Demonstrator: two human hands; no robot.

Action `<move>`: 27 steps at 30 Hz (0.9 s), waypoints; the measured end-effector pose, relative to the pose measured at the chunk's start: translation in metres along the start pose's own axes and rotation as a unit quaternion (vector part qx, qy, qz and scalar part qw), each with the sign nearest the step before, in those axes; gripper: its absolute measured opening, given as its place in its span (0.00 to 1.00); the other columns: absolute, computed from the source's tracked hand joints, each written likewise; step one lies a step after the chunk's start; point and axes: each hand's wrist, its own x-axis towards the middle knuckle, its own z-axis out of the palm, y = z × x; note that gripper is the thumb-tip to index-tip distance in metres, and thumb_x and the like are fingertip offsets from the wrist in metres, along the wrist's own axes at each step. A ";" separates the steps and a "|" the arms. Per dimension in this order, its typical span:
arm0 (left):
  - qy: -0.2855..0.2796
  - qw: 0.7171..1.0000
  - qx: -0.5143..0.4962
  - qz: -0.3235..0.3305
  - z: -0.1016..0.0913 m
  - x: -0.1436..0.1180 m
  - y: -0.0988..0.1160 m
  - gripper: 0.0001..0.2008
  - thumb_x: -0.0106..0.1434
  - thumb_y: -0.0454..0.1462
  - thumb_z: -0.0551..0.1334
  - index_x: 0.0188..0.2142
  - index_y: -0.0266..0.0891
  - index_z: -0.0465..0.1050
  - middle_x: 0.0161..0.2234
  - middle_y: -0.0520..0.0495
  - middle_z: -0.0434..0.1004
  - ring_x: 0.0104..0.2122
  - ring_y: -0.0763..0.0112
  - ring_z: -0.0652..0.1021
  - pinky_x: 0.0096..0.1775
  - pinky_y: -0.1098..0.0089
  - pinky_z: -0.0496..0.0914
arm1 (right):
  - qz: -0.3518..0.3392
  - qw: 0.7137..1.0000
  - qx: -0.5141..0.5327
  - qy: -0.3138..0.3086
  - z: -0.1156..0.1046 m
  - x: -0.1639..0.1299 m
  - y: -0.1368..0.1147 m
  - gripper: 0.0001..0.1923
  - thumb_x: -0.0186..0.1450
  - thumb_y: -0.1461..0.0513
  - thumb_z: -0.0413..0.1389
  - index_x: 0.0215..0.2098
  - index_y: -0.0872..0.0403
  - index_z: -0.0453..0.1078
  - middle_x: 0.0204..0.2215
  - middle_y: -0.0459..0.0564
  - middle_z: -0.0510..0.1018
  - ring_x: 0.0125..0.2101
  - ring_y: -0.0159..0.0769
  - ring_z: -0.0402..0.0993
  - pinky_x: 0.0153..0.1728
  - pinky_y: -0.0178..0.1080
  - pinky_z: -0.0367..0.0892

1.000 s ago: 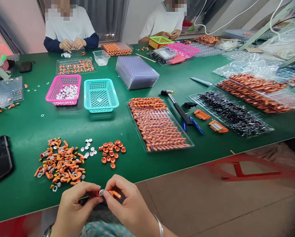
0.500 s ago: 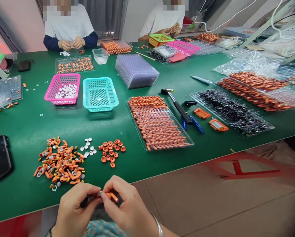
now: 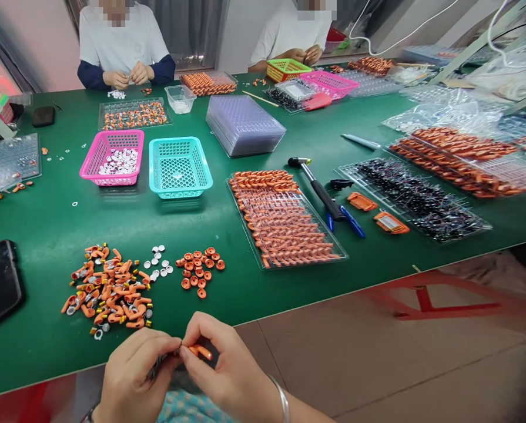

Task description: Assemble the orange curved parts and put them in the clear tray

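Low at the front edge of the table, my right hand (image 3: 223, 358) pinches an orange earbud shell (image 3: 201, 351) whose stem sticks out to the right. The fingertips of my left hand (image 3: 134, 367) are closed at the shell's other end and hide it, touching the right fingertips. Something greyish shows under the left fingers, too covered to name. Beyond my left hand lies a heap of orange earbud shells (image 3: 117, 288) with yellow and silver parts. Beside it are small white round caps (image 3: 157, 264) and a cluster of orange round cups (image 3: 196, 270).
A clear tray of orange shells (image 3: 284, 229) lies right of centre, near a hammer (image 3: 315, 185). Pink (image 3: 134, 161) and turquoise baskets (image 3: 157, 188) stand behind. A phone (image 3: 0, 285) lies at left; black wired parts (image 3: 421, 197) fill a right-hand tray. Two people work across the table.
My left fingers have closed further over the shell's end, covering the silvery round face that showed between the fingertips. The view has shifted slightly.
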 end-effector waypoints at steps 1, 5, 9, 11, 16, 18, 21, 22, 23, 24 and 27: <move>-0.002 1.000 -0.006 -0.004 0.000 0.000 0.000 0.10 0.61 0.26 0.61 0.37 0.41 0.74 0.29 0.51 0.81 0.28 0.73 0.81 0.33 0.78 0.75 | 0.013 1.000 0.023 -0.010 -0.001 0.001 0.001 0.06 0.61 0.65 0.53 0.27 0.53 0.60 0.22 0.40 0.62 0.23 0.29 0.58 0.24 0.33 0.55; -0.017 0.999 -0.047 -0.015 -0.001 0.001 -0.001 0.10 0.61 0.26 0.61 0.37 0.42 0.74 0.29 0.51 0.80 0.28 0.73 0.80 0.32 0.78 0.76 | 0.062 0.989 0.119 -0.059 -0.009 0.008 0.002 0.06 0.59 0.64 0.56 0.31 0.53 0.62 0.24 0.40 0.63 0.24 0.28 0.58 0.25 0.32 0.57; -0.029 0.997 -0.073 -0.009 -0.004 0.002 0.000 0.08 0.61 0.28 0.63 0.37 0.42 0.76 0.28 0.50 0.78 0.27 0.71 0.79 0.29 0.76 0.75 | 0.056 0.983 0.120 -0.126 -0.019 0.013 -0.001 0.03 0.59 0.63 0.56 0.31 0.55 0.66 0.26 0.42 0.66 0.26 0.29 0.60 0.27 0.33 0.59; -0.029 0.997 -0.077 -0.005 -0.005 0.004 0.001 0.07 0.62 0.29 0.64 0.37 0.42 0.77 0.27 0.50 0.77 0.25 0.71 0.78 0.27 0.76 0.74 | 0.044 0.983 0.108 -0.139 -0.020 0.013 -0.002 0.03 0.59 0.63 0.56 0.29 0.55 0.66 0.26 0.42 0.66 0.25 0.29 0.60 0.26 0.33 0.57; -0.044 0.994 -0.101 0.007 -0.004 0.007 0.004 0.07 0.62 0.28 0.63 0.35 0.41 0.76 0.26 0.50 0.78 0.25 0.71 0.78 0.27 0.77 0.74 | 0.078 0.963 0.208 -0.149 -0.008 0.005 0.003 0.12 0.61 0.57 0.58 0.28 0.53 0.59 0.24 0.39 0.61 0.22 0.26 0.54 0.22 0.31 0.51; -0.040 0.993 -0.115 0.000 -0.002 0.007 0.004 0.06 0.63 0.29 0.63 0.34 0.41 0.76 0.26 0.50 0.78 0.25 0.72 0.78 0.27 0.77 0.73 | 0.082 0.959 0.235 -0.134 -0.003 0.002 0.006 0.17 0.61 0.53 0.60 0.28 0.53 0.58 0.24 0.39 0.60 0.22 0.26 0.54 0.22 0.31 0.51; -0.029 0.989 -0.141 -0.034 0.000 0.006 0.002 0.03 0.63 0.33 0.65 0.33 0.41 0.77 0.25 0.50 0.76 0.24 0.72 0.77 0.26 0.78 0.73 | 0.090 0.958 0.248 -0.109 -0.002 0.001 0.010 0.22 0.59 0.46 0.60 0.27 0.53 0.59 0.24 0.39 0.61 0.23 0.26 0.54 0.23 0.31 0.52; -0.025 0.987 -0.150 -0.049 0.001 0.005 0.002 0.01 0.63 0.35 0.66 0.33 0.41 0.77 0.25 0.50 0.76 0.24 0.73 0.77 0.26 0.78 0.72 | 0.096 0.955 0.258 -0.108 -0.002 0.001 0.010 0.24 0.58 0.44 0.60 0.28 0.53 0.60 0.24 0.39 0.62 0.23 0.27 0.54 0.24 0.32 0.52; -0.019 0.985 -0.158 -0.065 0.001 0.004 0.001 0.02 0.61 0.37 0.68 0.33 0.42 0.78 0.25 0.51 0.75 0.24 0.73 0.76 0.25 0.78 0.72 | 0.104 0.951 0.269 -0.111 -0.004 0.002 0.011 0.25 0.57 0.43 0.61 0.28 0.54 0.62 0.24 0.40 0.64 0.24 0.27 0.56 0.25 0.32 0.54; -0.011 0.983 -0.165 -0.081 0.002 0.003 0.000 0.04 0.60 0.40 0.69 0.33 0.43 0.79 0.25 0.51 0.74 0.23 0.73 0.75 0.24 0.78 0.71 | 0.112 0.945 0.282 -0.118 -0.006 0.004 0.010 0.25 0.57 0.42 0.61 0.30 0.55 0.64 0.24 0.41 0.66 0.25 0.27 0.59 0.27 0.32 0.56; 0.015 0.976 -0.180 -0.122 0.002 0.000 -0.003 0.08 0.57 0.45 0.71 0.32 0.45 0.80 0.24 0.52 0.70 0.23 0.73 0.73 0.23 0.77 0.70 | 0.137 0.928 0.321 -0.131 -0.012 0.007 0.007 0.25 0.56 0.44 0.63 0.33 0.57 0.69 0.28 0.45 0.73 0.28 0.29 0.67 0.34 0.35 0.62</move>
